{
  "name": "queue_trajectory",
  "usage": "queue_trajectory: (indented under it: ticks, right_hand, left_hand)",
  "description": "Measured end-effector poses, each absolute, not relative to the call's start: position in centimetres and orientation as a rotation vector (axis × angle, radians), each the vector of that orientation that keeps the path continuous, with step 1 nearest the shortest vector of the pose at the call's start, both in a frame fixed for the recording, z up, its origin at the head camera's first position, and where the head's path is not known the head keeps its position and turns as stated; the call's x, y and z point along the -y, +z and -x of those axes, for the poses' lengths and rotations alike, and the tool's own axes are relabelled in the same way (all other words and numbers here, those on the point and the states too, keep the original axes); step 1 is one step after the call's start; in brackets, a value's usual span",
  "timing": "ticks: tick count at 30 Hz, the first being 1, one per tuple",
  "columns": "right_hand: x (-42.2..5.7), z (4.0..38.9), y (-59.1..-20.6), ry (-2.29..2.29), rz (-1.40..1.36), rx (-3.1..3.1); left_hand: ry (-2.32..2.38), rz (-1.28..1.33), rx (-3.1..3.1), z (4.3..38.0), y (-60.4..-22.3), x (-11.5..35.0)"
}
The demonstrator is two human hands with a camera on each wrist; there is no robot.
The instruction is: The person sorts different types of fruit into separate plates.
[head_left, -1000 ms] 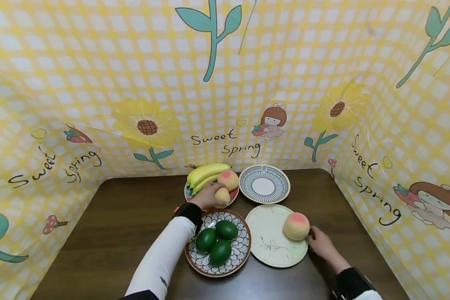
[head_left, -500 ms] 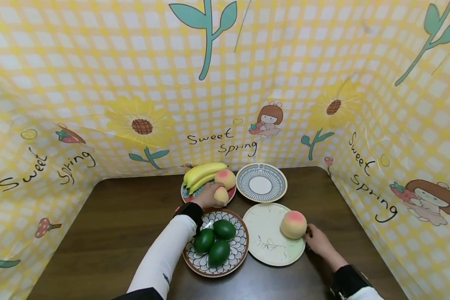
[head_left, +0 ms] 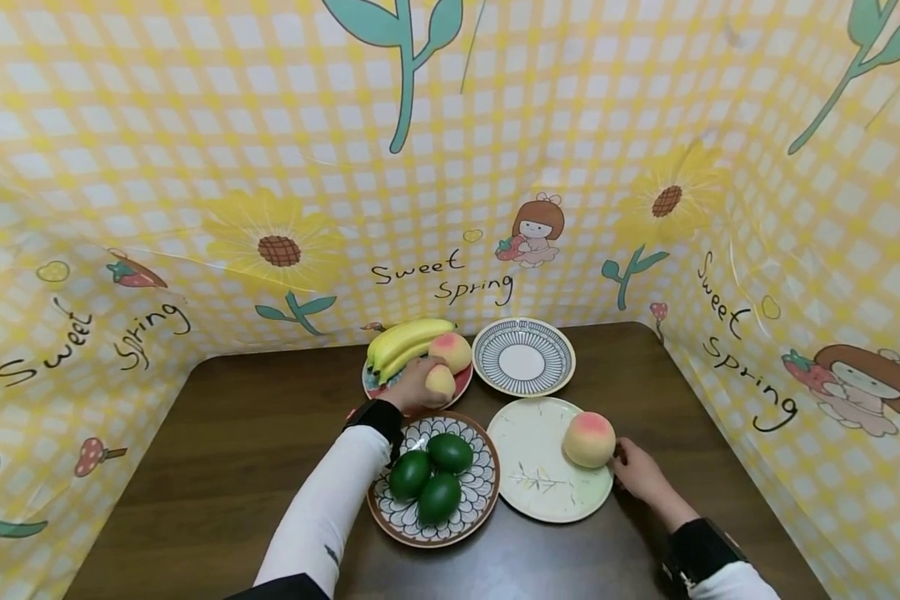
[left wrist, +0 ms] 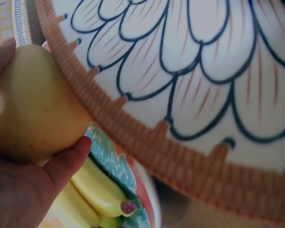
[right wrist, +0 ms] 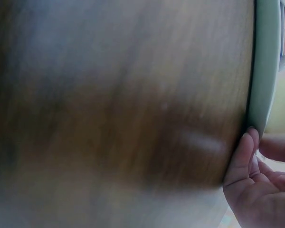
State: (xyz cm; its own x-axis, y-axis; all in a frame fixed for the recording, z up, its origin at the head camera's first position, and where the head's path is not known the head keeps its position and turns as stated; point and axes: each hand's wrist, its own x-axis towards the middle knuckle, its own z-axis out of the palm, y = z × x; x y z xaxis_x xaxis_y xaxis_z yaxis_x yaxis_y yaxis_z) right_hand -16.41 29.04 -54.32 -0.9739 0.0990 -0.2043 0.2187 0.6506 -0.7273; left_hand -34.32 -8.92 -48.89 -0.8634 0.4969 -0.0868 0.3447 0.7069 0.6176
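Note:
In the head view my left hand [head_left: 414, 387] grips a peach [head_left: 440, 382] over the red-and-teal plate [head_left: 462, 380] at the back. The left wrist view shows thumb and fingers curled round that peach [left wrist: 38, 104]. Beside it on the same plate lie another peach [head_left: 452, 350] and a bunch of bananas [head_left: 408, 346]. My right hand [head_left: 642, 475] pinches the right rim of the pale plate [head_left: 528, 442], its thumb over the edge and its fingers against the outside in the right wrist view. A pink-topped peach [head_left: 589, 439] sits on that plate near the hand.
A brown-rimmed petal-patterned plate [head_left: 487, 500] holds several green egg-shaped fruits [head_left: 438, 497] just in front of my left hand. A striped plate [head_left: 522, 360] stands at the back, near the checked cloth wall [head_left: 420, 200]. All rest on a dark wooden table [head_left: 255, 467].
The head view has shifted slightly. Left hand still holds the peach over the back plate, and the right hand stays at the pale plate's rim.

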Motion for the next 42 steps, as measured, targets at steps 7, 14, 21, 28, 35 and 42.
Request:
queue_trajectory:
  ticks: [7,14,21,28,35,42]
  right_hand:
    - [-29.0,16.5,-54.2,-1.213,-0.263,-2.723]
    - [-29.1,16.5,-54.2,-1.236,-0.262,-2.706]
    - [-29.0,16.3,-54.0,-1.250,-0.234,-2.717]
    - [-29.0,16.3,-54.0,-1.257,-0.225,-2.720]
    - [-29.0,16.4,-53.6,-1.216,-0.218,-2.733]
    - [-29.0,16.4,-53.6,-1.194,-0.227,-2.719]
  left_hand:
    - [0.894,-0.672,-2.684,34.6,-48.0,9.7]
    - [0.884,-0.692,-2.705,34.5,-47.3,10.0]
    - [0.863,-0.706,-2.731,33.8,-45.9,9.7]
    - [0.855,-0.690,-2.759,33.1,-44.0,9.1]
    - [0.886,-0.713,-2.782,32.4,-42.7,8.3]
    - [0.902,-0.811,-2.765,31.6,-42.1,7.6]
